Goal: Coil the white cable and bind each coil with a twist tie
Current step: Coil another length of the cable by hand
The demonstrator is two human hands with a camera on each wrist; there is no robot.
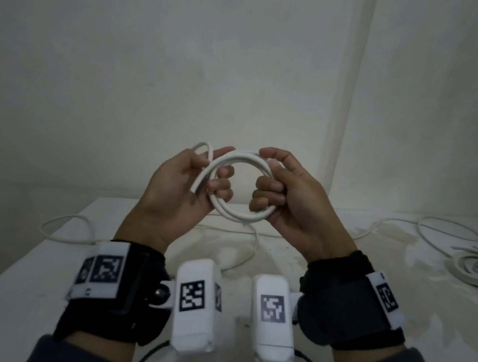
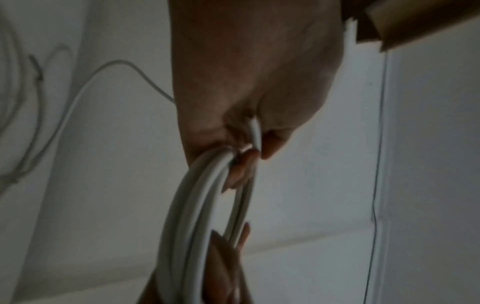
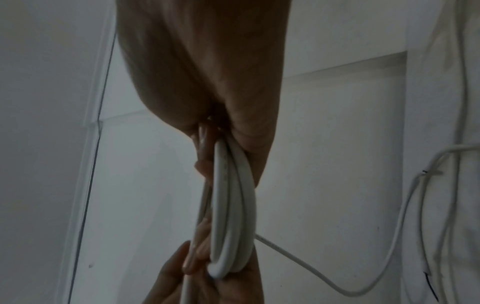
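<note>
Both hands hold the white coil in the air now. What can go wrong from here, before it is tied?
1. No tie shows on the coil; if the left hand or right hand loosens, the loops may spring apart.
2. A small loop sticks out above the left hand and may slip free.
3. The loose cable trailing on the table may snag and pull on the coil.

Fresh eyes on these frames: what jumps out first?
The white coil, held up mid-frame above the table: the left hand grips its left side, the right hand its right. Slack cable trails over the table below and to the left. Far right on the table lies another coil with something dark on it, too small to tell if it is a tie.
</note>
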